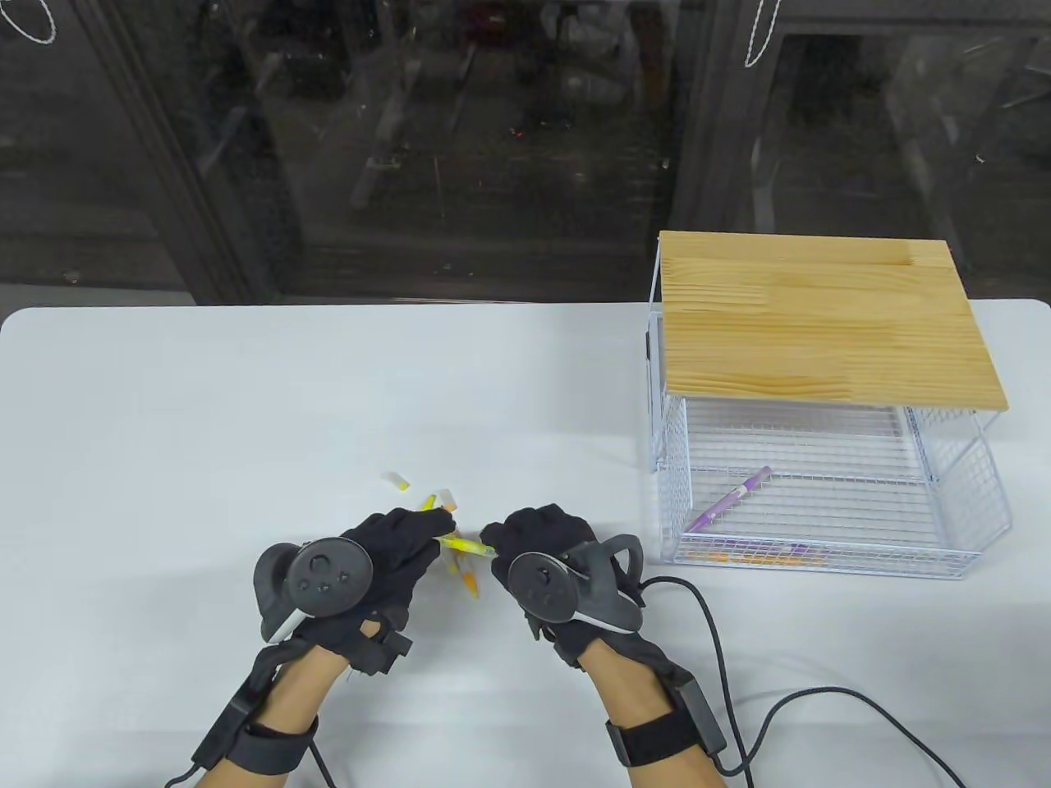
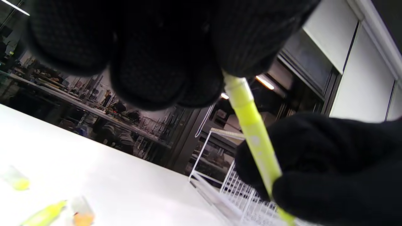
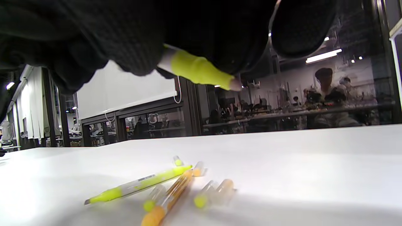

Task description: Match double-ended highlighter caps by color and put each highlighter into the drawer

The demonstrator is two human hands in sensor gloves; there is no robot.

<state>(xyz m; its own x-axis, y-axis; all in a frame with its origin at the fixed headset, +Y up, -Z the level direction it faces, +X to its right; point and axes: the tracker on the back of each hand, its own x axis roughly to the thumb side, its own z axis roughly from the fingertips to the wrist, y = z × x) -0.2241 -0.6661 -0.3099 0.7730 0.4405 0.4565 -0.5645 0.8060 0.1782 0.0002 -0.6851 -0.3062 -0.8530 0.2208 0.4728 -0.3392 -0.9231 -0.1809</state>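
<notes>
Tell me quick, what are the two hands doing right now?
Left hand: fingers pinch one end of the yellow highlighter.
Right hand: fingers grip the other end of the same highlighter.

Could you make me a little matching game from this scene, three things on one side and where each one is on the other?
Things:
1. purple highlighter
2. yellow highlighter
3. orange highlighter

Places:
A. lying on the white table
B. held between the left hand and the right hand
C. inside the wire drawer

Pairs: 1-C, 2-B, 3-A
</notes>
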